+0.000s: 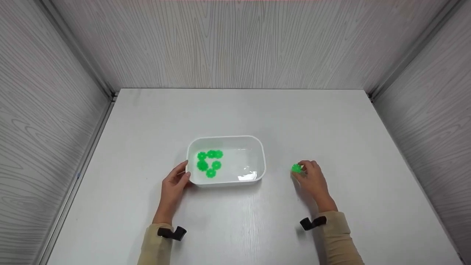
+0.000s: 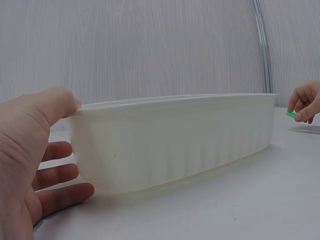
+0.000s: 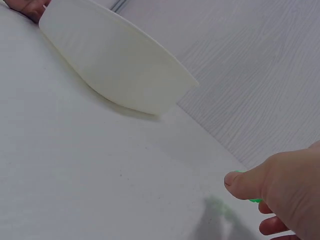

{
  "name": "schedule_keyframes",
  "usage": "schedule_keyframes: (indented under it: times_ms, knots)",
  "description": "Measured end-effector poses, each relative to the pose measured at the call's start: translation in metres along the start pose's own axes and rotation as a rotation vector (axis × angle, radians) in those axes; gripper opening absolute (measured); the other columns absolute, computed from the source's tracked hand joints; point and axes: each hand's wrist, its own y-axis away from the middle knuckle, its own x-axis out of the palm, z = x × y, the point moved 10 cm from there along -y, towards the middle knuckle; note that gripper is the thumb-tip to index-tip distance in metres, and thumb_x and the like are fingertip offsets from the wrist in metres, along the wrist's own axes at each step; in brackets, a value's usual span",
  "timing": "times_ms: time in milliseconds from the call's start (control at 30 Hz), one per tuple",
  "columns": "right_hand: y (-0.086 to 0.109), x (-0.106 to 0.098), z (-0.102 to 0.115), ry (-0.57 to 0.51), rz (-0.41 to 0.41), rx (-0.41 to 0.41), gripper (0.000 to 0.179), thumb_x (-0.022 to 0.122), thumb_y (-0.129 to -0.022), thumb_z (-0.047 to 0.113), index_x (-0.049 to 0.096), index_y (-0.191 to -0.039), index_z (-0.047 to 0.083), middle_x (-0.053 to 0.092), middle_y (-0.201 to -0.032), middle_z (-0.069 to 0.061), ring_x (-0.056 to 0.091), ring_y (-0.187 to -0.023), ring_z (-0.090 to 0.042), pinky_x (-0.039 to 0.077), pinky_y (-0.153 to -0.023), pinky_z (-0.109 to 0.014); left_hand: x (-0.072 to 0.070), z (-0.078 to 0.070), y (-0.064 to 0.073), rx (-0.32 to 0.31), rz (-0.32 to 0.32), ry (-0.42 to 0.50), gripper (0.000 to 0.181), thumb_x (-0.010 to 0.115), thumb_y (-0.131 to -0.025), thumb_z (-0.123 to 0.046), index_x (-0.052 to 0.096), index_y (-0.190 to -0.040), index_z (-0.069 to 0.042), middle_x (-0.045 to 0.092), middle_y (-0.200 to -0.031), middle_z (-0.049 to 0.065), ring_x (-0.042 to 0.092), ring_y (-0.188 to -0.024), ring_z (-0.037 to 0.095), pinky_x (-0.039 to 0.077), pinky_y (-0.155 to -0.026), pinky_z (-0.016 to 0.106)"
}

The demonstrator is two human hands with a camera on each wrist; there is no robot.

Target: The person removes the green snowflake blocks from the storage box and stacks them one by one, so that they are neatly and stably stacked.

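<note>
A white rectangular plastic tub (image 1: 227, 183) stands on the table with several green flower-shaped pieces (image 1: 210, 173) in its left half. My left hand (image 1: 173, 187) rests against the tub's left end, thumb at the rim and the other fingers spread loosely along the outer wall, as the left wrist view shows. To the right of the tub, my right hand (image 1: 312, 181) pinches one more green flower-shaped piece (image 1: 296, 168) between thumb and fingers, close over the table. In the right wrist view the thumb mostly hides this piece (image 3: 255, 200).
The white table (image 1: 228, 224) is bounded by a wood-grain panel (image 1: 235, 44) at the back and similar panels on the left (image 1: 44, 110) and right (image 1: 434, 110). Each sleeve has a black wrist device on it.
</note>
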Motion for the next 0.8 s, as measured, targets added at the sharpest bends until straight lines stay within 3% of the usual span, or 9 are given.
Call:
schedule_keyframes:
  times_ms: [333,567,800]
  knots:
    - [0.0013,0.0036,-0.0043,0.078,-0.021,0.001,0.032,0.068,-0.083,0.023,0.059,-0.108,0.004,0.052,-0.092,-0.011,0.049,-0.087,-0.027,0.042,-0.075,-0.043,0.003,-0.0006,-0.0017,0.018,0.009,-0.009,0.049,0.066,-0.087,-0.031,0.054,-0.132,-0.017,0.054,-0.127,0.009,0.053,-0.109,0.028,0.051,-0.081,0.034]
    - [0.0015,0.0084,-0.0022,0.095,-0.003,0.011,0.034,0.068,-0.084,0.025,0.059,-0.109,0.005,0.052,-0.095,-0.01,0.047,-0.09,-0.027,0.04,-0.078,-0.043,-0.0002,-0.0008,0.0008,-0.025,0.002,0.016,0.05,0.066,-0.087,-0.027,0.053,-0.133,-0.012,0.051,-0.131,0.01,0.051,-0.113,0.028,0.049,-0.086,0.039]
    - [0.0041,0.0085,-0.0035,0.081,0.008,0.018,0.035,0.067,-0.084,0.025,0.059,-0.112,0.005,0.053,-0.098,-0.011,0.048,-0.093,-0.027,0.04,-0.08,-0.045,0.0011,-0.0041,0.0016,-0.028,0.018,0.011,0.048,0.064,-0.089,-0.022,0.051,-0.134,-0.01,0.049,-0.133,0.013,0.05,-0.114,0.03,0.047,-0.088,0.043]
